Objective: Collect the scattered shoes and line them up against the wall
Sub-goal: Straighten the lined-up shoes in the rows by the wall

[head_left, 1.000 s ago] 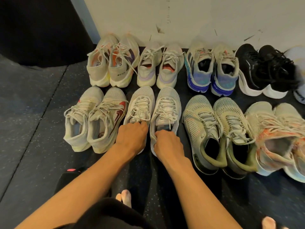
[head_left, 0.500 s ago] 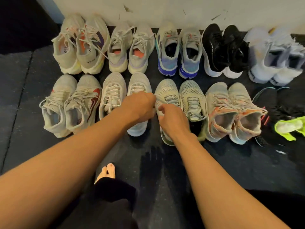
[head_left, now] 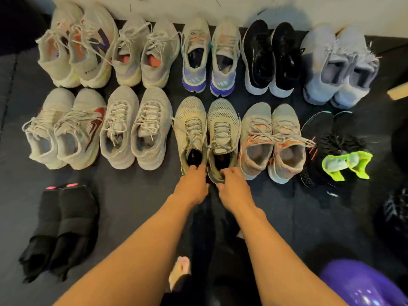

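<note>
Gripping both heels: the left hand [head_left: 192, 187] curls over the olive collar of the left beige mesh sneaker [head_left: 190, 127], and the right hand [head_left: 234, 187] clamps the right beige mesh sneaker [head_left: 223, 125] the same way. The pair sits side by side in the nearer row, toes toward the blue-heeled grey trainers [head_left: 195, 40] against the white wall [head_left: 287, 7].

Floor [head_left: 132, 206]: dark speckled rubber matting, fills view below wall.
Wall [head_left: 309, 9]: white, scuffed, strip along 12 o'clock.
Ball [head_left: 357, 286]: glossy purple, 5 o'clock corner, cropped by frame edge, on floor.
Wooden strip [head_left: 398, 92]: pale, 2 o'clock at right edge, mostly cut off.
Dark rounded object [head_left: 400, 146]: 3 o'clock edge, unidentifiable.
Black item with white markings [head_left: 395, 208]: 4 o'clock, blurred.
</note>
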Motion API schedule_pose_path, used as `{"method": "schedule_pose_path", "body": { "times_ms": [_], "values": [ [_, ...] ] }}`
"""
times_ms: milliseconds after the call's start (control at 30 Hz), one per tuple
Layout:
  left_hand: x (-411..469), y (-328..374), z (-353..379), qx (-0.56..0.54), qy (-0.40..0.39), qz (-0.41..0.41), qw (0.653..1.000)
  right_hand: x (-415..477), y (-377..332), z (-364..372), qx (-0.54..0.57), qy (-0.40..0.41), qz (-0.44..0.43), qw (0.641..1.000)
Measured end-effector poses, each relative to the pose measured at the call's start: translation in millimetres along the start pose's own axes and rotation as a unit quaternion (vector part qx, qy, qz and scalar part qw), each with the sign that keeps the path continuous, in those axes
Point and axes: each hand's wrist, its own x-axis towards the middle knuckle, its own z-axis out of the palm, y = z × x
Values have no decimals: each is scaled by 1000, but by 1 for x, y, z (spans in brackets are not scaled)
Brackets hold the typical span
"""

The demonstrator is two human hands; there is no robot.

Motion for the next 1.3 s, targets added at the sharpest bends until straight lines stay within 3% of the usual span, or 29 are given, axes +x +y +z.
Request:
{"method": "schedule_pose_path", "body": {
  "times_ms": [167,333,567,667,733,800,900,1000,1133,1300],
  "values": [
    [7,-10,2,54,24,41,997,8,-2,24,-24,-27,-43,998],
    [5,-17,-1,78,53,42,995,13,-4,28,-10,12,-65,998],
    [-13,4,1,89,104,-32,990,17,-5,10,37,-53,-83,994],
    [-18,31,2,73,154,-17,985,12,8,-20,69,22,-87,994],
    [-17,56,10,33,168,41,984,9,26,-44,68,83,-58,993],
    [-12,85,24,-4,141,105,984,7,52,-66,62,122,-23,990],
    [4,119,47,-16,87,142,986,7,91,-85,34,117,27,992],
    [22,140,65,-17,55,134,989,12,118,-91,-9,54,51,997],
    [42,148,71,-49,32,115,992,23,135,-89,11,4,42,999],
    [49,151,71,-70,63,110,990,35,143,-94,-17,-2,57,998]
  ]
}}
